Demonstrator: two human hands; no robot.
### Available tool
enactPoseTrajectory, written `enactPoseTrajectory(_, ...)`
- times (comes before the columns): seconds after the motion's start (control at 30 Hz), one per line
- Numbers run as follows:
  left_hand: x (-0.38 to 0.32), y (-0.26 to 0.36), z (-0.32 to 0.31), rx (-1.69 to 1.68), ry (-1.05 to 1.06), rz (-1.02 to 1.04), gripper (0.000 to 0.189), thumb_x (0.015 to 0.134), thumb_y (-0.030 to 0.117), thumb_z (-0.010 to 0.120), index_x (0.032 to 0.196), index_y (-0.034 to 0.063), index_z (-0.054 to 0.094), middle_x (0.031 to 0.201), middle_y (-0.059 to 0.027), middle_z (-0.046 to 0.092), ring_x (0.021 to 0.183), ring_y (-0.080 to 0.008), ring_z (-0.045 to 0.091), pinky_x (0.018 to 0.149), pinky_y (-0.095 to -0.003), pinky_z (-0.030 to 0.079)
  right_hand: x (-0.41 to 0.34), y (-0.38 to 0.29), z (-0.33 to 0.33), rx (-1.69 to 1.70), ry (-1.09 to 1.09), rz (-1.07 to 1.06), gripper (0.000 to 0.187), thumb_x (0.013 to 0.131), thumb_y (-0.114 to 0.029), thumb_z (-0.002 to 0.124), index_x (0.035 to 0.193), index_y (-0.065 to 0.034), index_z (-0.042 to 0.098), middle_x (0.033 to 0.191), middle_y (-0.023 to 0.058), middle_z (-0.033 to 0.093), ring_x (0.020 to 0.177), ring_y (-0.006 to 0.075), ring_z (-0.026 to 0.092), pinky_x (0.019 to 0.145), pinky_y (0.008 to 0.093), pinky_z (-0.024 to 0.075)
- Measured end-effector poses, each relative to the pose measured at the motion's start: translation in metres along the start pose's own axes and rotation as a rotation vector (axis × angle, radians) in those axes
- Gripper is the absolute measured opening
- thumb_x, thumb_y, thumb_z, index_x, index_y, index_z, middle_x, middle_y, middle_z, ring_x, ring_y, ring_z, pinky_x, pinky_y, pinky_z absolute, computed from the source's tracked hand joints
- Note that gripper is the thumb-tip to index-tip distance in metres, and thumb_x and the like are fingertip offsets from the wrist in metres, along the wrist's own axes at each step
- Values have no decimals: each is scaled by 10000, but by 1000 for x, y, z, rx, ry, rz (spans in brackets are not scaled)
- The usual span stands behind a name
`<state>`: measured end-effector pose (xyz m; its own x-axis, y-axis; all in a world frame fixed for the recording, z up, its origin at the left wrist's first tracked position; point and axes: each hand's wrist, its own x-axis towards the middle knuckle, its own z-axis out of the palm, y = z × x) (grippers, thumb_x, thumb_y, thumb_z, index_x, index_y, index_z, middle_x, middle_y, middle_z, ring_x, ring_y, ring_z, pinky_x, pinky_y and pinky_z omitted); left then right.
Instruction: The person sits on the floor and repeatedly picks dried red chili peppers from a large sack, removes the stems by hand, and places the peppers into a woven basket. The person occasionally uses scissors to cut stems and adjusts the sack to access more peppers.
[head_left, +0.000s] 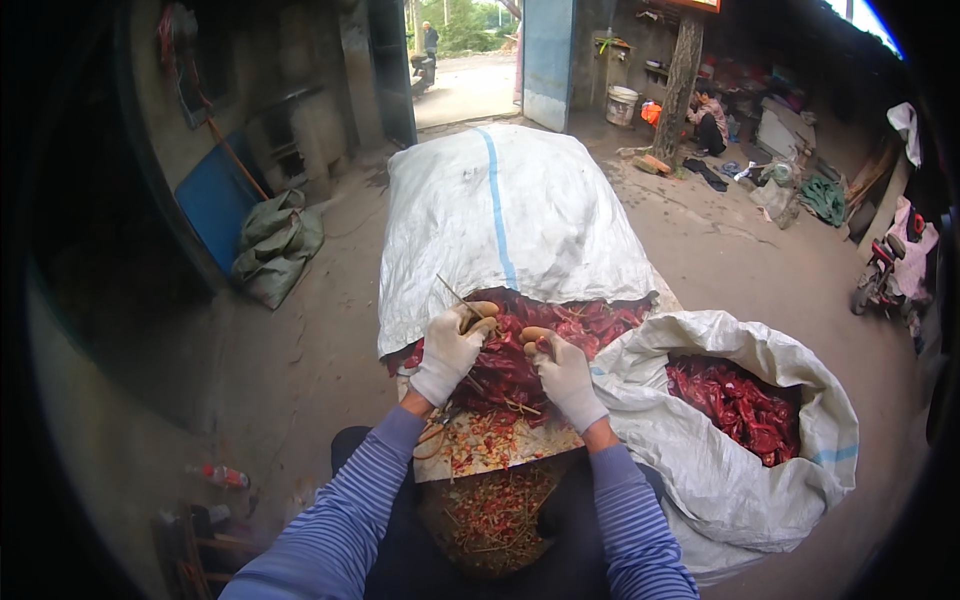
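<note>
Both hands wear whitish gloves with tan fingertips. Between the fingers of my left hand (455, 352) is a thin dry stem (459, 295) that points up and to the left. My right hand (562, 375) pinches a small piece of red dried chili pepper, close to the left hand but apart from it. Below and between them lies a heap of red dried chili peppers (510, 375), spilling from the mouth of a large white woven sack (442, 225) with a blue stripe. Seeds and bits cover the board (480, 446) nearest me, where orange scissor-like handles (430, 442) show partly under my left wrist.
A second open white woven sack (652, 435) holding dried chilies (739, 409) stands at my right. Seeds and stems litter the ground between my legs. A plastic bottle (225, 476) lies at left. Beyond are a tree trunk (679, 90), a crouching person (709, 124) and an open gateway.
</note>
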<state>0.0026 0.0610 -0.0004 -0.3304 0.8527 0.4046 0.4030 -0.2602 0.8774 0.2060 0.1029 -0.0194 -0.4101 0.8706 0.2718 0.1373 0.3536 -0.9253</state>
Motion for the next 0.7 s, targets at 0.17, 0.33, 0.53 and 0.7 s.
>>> enactPoseTrajectory(0.17,2,8,-6,-62,-54,-93,207,980,32,675,1160,-65,707,927,-97,759,799,-137,726,698,-250,583,3,-7,-1,-105,63,-96,308,932,14,554,1211,9,682,986,147,780,875,184,741,790,301,556)
enactPoseTrajectory(0.33,4,12,-10,-141,-40,-77,245,980,14,658,1202,-87,686,940,-121,762,814,-145,733,734,-259,601,11,-7,-10,30,232,-40,308,939,113,523,1199,58,678,1064,101,762,975,109,681,897,242,521)
enactPoseTrajectory(0.53,1,18,-9,-134,-68,-50,257,923,-83,621,1167,-73,702,933,-97,760,844,-135,732,771,-260,590,11,-14,-16,56,140,40,362,920,114,517,1235,38,677,1128,94,737,1025,108,672,910,241,526)
enactPoseTrajectory(0.7,-2,20,-1,-226,-99,-124,225,961,-36,648,1179,-69,694,997,-121,755,873,-158,740,772,-265,604,9,-21,-7,140,-46,-28,420,933,84,511,1338,36,617,1117,191,757,1040,197,736,893,307,573)
